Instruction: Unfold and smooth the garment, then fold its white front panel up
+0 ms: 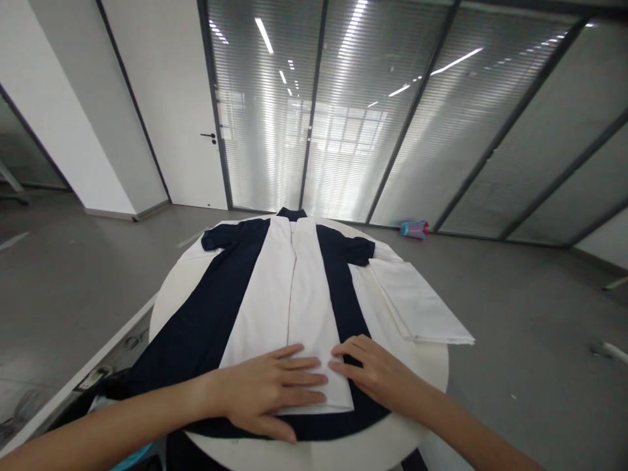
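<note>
A navy short-sleeved garment point(196, 314) lies spread on a round white table point(417, 418), its collar at the far side. Down its middle runs a long white cloth panel point(265, 288), with a seam or slit along its centre. My left hand point(275, 386) rests flat on the lower part of this panel, its fingers spread. At the panel's right edge, my right hand point(367, 366) touches white and navy cloth with its fingertips; its fingers are slightly bent and apart. Both hands partly cover the panel's lower end.
A folded white cloth point(417, 301) lies at the table's right, one corner hanging past the edge. A blue and pink bundle point(415, 229) stands on the floor by the glass partition point(343, 131). Left of the table are a long white-edged object point(112, 340) and dark items.
</note>
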`<state>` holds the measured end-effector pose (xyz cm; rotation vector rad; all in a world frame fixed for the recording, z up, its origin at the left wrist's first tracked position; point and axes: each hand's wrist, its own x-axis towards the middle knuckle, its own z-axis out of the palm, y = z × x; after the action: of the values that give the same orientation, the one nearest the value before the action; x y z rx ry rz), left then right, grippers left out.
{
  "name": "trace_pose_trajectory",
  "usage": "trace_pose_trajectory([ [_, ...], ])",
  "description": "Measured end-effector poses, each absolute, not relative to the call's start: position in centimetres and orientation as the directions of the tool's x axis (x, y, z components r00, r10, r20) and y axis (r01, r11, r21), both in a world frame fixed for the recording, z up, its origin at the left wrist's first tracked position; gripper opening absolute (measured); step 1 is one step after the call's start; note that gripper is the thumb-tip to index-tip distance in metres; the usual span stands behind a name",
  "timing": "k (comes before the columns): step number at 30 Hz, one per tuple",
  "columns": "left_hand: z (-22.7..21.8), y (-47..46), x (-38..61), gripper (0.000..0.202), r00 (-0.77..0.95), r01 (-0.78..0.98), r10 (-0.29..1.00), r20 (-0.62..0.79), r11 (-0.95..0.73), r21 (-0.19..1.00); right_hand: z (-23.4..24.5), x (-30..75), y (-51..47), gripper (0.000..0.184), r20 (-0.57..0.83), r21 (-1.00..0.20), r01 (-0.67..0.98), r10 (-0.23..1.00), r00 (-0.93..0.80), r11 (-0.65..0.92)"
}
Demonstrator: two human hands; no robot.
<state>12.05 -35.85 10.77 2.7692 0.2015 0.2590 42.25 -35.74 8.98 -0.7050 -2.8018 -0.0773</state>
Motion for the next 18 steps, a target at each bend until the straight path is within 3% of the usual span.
trace_pose_trajectory([
  [4, 11.7, -36.1, 7.2, 0.053, 0.916, 0.319, 0.371, 0.150, -0.904, 0.286, 8.8, 42.8, -36.8, 0.046, 0.308, -0.013, 0.467, 0.447, -0.840, 0.884],
  [8, 11.3, -36.6, 2.1, 0.073, 0.842, 0.488, 0.524, 0.130, -0.842, 0.230, 9.1, 43.0, -37.1, 0.040, 0.310, -0.021, 0.416, 0.401, -0.862, 0.909],
  [14, 10.7, -37.2, 0.6, 0.077, 0.845, 0.504, 0.529, 0.079, -0.837, 0.212, 7.9, 42.8, -36.5, 0.039, 0.360, -0.006, 0.382, 0.358, -0.862, 0.924],
  [18, 10.4, -36.3, 1.1, 0.074, 0.889, 0.438, 0.455, 0.048, -0.877, 0.196, 8.0, 42.3, -35.7, 0.038, 0.340, 0.042, 0.426, 0.388, -0.857, 0.904],
])
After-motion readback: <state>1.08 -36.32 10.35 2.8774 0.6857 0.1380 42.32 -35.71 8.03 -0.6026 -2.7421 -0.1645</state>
